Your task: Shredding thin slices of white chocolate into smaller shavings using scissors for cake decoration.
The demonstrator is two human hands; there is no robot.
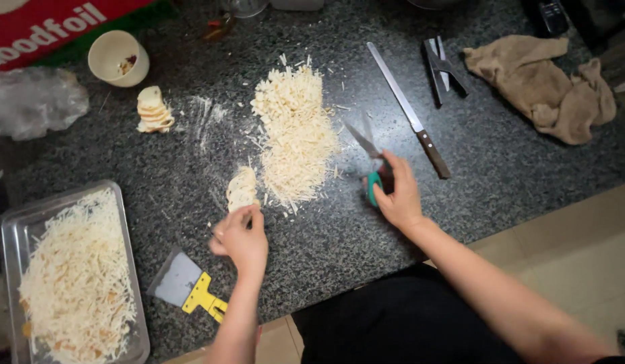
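My left hand point(241, 237) pinches a small stack of pale thin slices point(242, 189) and holds it on edge on the dark speckled counter. My right hand point(397, 195) grips a pair of green-handled scissors point(371, 158), blades apart and pointing up-left, blurred. Between and above the hands lies a long heap of pale cut strips point(292, 135). A second stack of slices point(153, 110) lies farther left.
A metal tray point(4, 236) filled with shredded strips stands at the left front. A yellow-handled scraper point(188, 286) lies by my left wrist. A long knife point(410, 114), dark tongs point(444, 67), a beige cloth point(548, 84), a small cup point(117, 57) and a red box point(43, 27) sit farther back.
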